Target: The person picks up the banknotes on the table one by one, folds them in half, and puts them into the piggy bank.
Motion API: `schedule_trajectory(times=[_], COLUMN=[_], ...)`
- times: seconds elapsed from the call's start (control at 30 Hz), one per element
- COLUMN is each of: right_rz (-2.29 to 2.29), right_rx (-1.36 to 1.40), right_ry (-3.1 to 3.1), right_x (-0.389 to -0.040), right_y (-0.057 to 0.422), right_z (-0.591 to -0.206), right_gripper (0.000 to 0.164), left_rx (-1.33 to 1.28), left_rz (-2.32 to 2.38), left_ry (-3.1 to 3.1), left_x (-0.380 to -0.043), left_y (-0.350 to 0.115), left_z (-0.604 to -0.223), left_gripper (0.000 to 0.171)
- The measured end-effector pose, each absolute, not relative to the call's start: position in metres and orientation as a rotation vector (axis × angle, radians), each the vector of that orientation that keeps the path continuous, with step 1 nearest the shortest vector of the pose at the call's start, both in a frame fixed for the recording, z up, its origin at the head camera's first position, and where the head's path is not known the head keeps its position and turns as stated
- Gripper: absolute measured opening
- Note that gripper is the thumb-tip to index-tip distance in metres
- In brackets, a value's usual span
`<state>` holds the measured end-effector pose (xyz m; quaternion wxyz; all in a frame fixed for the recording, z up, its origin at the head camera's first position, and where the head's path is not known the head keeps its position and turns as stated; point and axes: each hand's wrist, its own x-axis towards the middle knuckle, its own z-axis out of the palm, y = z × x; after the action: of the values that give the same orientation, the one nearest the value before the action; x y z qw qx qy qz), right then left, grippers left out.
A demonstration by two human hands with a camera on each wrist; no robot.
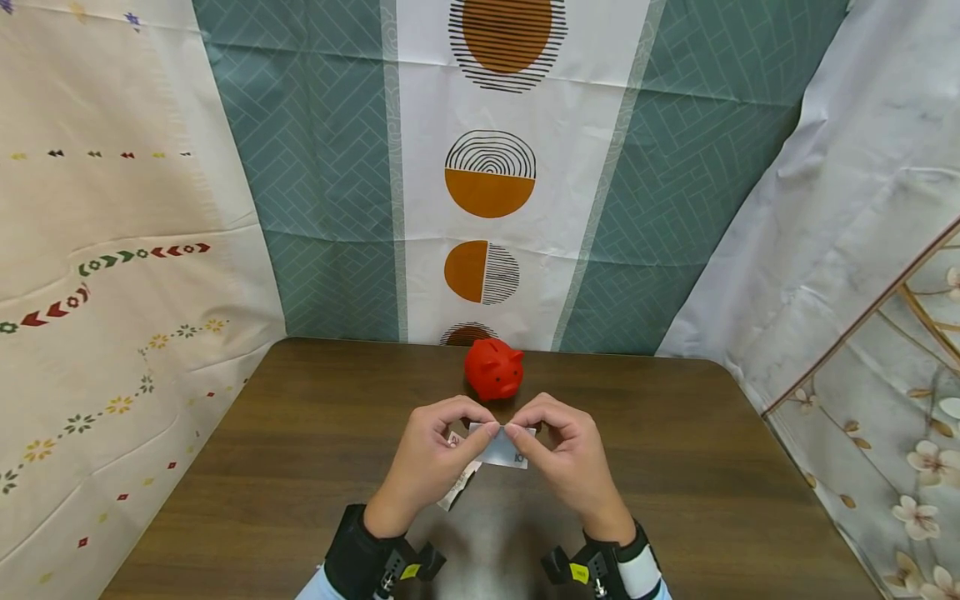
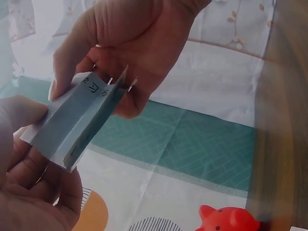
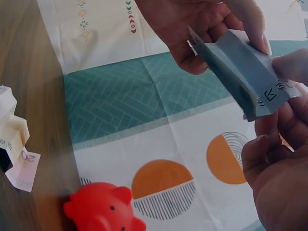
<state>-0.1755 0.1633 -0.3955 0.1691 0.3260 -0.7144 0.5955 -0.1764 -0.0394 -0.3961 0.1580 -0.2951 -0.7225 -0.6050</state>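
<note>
Folding looks like the step in hand: a blue-grey rectangular paper note with lengthwise pleats [image 1: 504, 450] is held up over the brown wood-grain table [image 1: 675, 467], in front of the red piggy bank [image 1: 493, 369]. The left hand [image 1: 426, 454] and right hand [image 1: 567, 454] each pinch it between thumb and fingers, the 2 thumbs close together. A pale, pinkish folded paper note [image 1: 459, 487] lies near the left hand. Any further crease probably calls for even, light pressure, keeping the pleats aligned
</note>
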Motion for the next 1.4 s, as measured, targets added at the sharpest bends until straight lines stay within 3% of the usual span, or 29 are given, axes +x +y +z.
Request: schedule_trajectory(times=[1.4], right_rz=[1.696], right_rx=[0.914], right_ry=[-1.949], right_x=[-0.1768], right_y=[0.1715], right_z=[-0.3928], right_gripper=[0.021], left_rx=[-0.884], left_rz=[-1.934], left_ry=[-1.85], left_x=[-0.1769], left_y=[-0.0465], left_z=[-0.3919], left_gripper=[0.008])
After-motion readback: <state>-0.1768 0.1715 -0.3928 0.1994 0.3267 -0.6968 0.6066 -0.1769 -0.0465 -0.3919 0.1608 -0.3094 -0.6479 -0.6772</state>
